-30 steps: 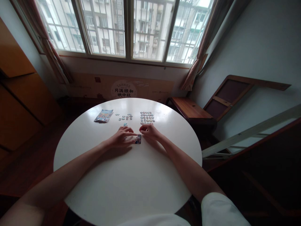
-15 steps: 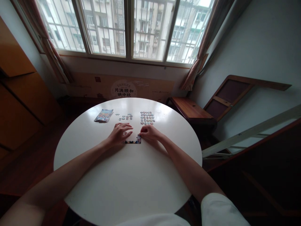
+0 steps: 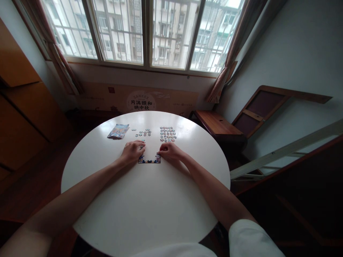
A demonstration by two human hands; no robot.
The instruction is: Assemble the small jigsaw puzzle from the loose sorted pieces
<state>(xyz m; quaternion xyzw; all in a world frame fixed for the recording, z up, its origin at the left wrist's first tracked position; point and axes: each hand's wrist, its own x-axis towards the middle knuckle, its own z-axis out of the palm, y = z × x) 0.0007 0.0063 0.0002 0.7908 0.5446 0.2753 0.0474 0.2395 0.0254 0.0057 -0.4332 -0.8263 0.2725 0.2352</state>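
A partly joined jigsaw puzzle (image 3: pixel 150 162) lies on the white round table (image 3: pixel 150 200), forming a U-shaped border with its bottom row towards me. My left hand (image 3: pixel 132 150) rests at the left column, fingers drawn together on the pieces there and partly hiding them. At the top of the right column, my right hand (image 3: pixel 170 150) pinches a small jigsaw piece between thumb and forefinger; the fingers cover most of it. Beyond my hands lie loose jigsaw pieces (image 3: pixel 145 133) in a scattered group, and further right, jigsaw pieces in neat rows (image 3: pixel 167 134).
A colourful printed packet (image 3: pixel 118 131) lies at the table's far left. Behind the table stand a printed panel (image 3: pixel 174 101) and a barred window. To the right are a wooden bench (image 3: pixel 217 123) and a pale ladder-like frame (image 3: pixel 289 150).
My left hand has drawn its spread fingers together and shifted slightly left, uncovering the puzzle's lower left corner. My right hand stays nearly still at the right column.
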